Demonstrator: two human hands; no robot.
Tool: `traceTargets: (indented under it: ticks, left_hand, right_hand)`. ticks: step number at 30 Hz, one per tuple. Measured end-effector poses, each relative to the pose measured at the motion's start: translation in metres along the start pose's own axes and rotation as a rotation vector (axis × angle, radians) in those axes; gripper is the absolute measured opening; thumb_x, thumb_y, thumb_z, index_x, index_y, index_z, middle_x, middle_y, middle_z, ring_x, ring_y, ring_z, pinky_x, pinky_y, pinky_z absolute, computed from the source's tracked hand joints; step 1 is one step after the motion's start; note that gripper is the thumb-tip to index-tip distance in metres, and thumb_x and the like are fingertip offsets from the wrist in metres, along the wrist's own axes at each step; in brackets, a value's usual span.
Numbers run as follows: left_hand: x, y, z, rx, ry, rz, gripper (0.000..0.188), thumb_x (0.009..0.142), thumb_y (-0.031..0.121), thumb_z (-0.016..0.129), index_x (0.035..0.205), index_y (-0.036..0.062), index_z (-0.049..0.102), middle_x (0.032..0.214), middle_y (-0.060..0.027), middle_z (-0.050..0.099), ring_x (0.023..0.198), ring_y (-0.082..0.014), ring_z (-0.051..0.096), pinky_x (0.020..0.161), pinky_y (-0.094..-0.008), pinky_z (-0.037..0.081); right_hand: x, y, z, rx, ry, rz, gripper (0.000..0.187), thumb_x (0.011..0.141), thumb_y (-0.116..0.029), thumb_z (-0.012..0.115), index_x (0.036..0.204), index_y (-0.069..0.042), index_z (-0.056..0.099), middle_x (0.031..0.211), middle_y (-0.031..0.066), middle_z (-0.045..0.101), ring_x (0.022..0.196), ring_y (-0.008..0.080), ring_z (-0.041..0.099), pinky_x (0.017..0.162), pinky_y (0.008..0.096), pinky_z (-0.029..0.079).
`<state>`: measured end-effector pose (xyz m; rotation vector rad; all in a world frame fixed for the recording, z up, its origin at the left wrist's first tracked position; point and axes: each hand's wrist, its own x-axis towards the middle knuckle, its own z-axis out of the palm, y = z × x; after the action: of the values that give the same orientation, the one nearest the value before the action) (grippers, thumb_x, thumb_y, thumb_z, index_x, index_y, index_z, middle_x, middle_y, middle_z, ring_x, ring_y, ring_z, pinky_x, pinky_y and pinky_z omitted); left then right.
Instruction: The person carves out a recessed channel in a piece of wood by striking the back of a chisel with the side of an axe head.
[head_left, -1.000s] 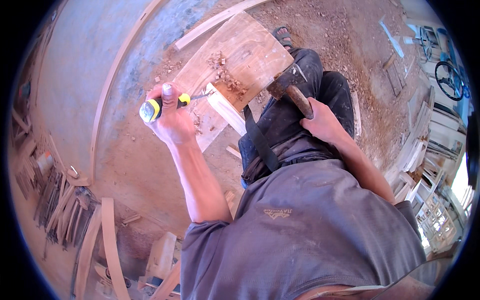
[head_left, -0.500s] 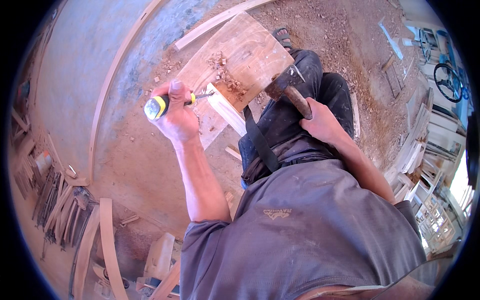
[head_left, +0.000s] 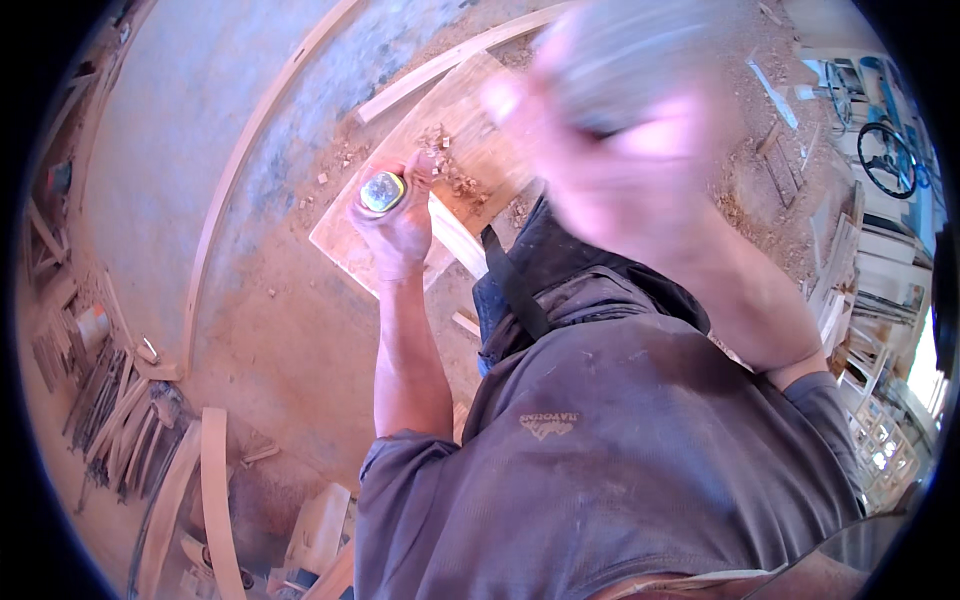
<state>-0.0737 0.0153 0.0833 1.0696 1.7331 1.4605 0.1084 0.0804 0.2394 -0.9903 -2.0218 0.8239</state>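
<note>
a dusty brown floor (head_left: 290,330) spreads under everything. over it lies a wide, tapered, pale tan wooden board (head_left: 345,235), broad face up, probably to give flat, firm backing. a long, narrow, pale timber strip (head_left: 440,67) lies just beyond its far edge. across the board's near part rests a straight, squared, pale wooden bar (head_left: 458,236); its near end runs to the dark trouser leg (head_left: 545,235), perhaps so that the leg steadies it. the right hand (head_left: 630,170) is held high over the board's right side, seemingly closed around a dark grey tool (head_left: 640,65), both badly blurred; the height presumably leaves room above the bar. the left hand (head_left: 400,228), by the bar's far end, grips a stubby, yellow-rimmed tool handle (head_left: 381,192) in a fist, butt upward, likely to leave that end exposed; the other end is hidden. small, brown wood chips (head_left: 462,186) lie loose on the board, right of the left hand.
</note>
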Motion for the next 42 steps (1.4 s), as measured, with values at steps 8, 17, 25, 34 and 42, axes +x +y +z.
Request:
traceTargets:
  ticks: [8,17,25,34,42]
  left_hand:
    - [0.004,-0.018,-0.01,-0.096,-0.045,0.049,0.012,0.083,-0.002,0.076,0.093,0.0016,0.069,0.086,-0.0026,0.07,0.081,-0.0137,0.065,0.076,-0.0313,0.052]
    - [0.003,-0.033,-0.022,-0.085,-0.086,0.001,0.013,0.086,0.008,0.078,0.09,-0.0001,0.068,0.08,-0.0025,0.069,0.077,-0.0141,0.065,0.074,-0.0296,0.052]
    - [0.015,-0.045,-0.12,-0.673,0.605,-0.212,0.036,0.094,0.006,0.063,0.065,0.0117,0.043,0.057,0.0001,0.044,0.052,-0.0124,0.042,0.054,-0.0316,0.04]
    - [0.016,-0.027,-0.061,-0.675,0.394,-0.203,0.031,0.092,0.0,0.066,0.072,0.0101,0.045,0.058,-0.0038,0.047,0.05,-0.0142,0.043,0.055,-0.0331,0.042]
    - [0.02,-0.033,-0.044,-0.615,0.201,-0.125,0.025,0.09,0.001,0.072,0.074,0.0061,0.053,0.059,-0.005,0.052,0.052,-0.0147,0.049,0.054,-0.0334,0.044]
  right_hand:
    - [-0.016,0.005,0.03,-0.429,-0.476,0.146,0.033,0.08,-0.005,0.067,0.111,-0.005,0.056,0.068,0.0161,0.064,0.071,0.0403,0.068,0.063,0.0502,0.053]
    - [-0.012,-0.002,0.033,-0.463,-0.652,0.149,0.043,0.078,-0.009,0.07,0.116,-0.001,0.051,0.078,0.0171,0.069,0.076,0.0385,0.07,0.067,0.0495,0.053]
    - [-0.092,0.056,0.031,-0.266,-0.461,0.665,0.037,0.085,-0.009,0.063,0.12,-0.001,0.056,0.088,0.0278,0.069,0.091,0.0471,0.068,0.082,0.0536,0.052]
    - [-0.111,0.063,0.036,-0.188,-0.468,0.758,0.044,0.085,-0.012,0.07,0.123,0.004,0.053,0.09,0.0318,0.066,0.092,0.0479,0.066,0.08,0.0491,0.051]
    - [-0.104,0.062,0.038,-0.185,-0.445,0.739,0.045,0.085,-0.012,0.069,0.124,0.002,0.055,0.095,0.0309,0.069,0.095,0.0488,0.066,0.085,0.0527,0.052]
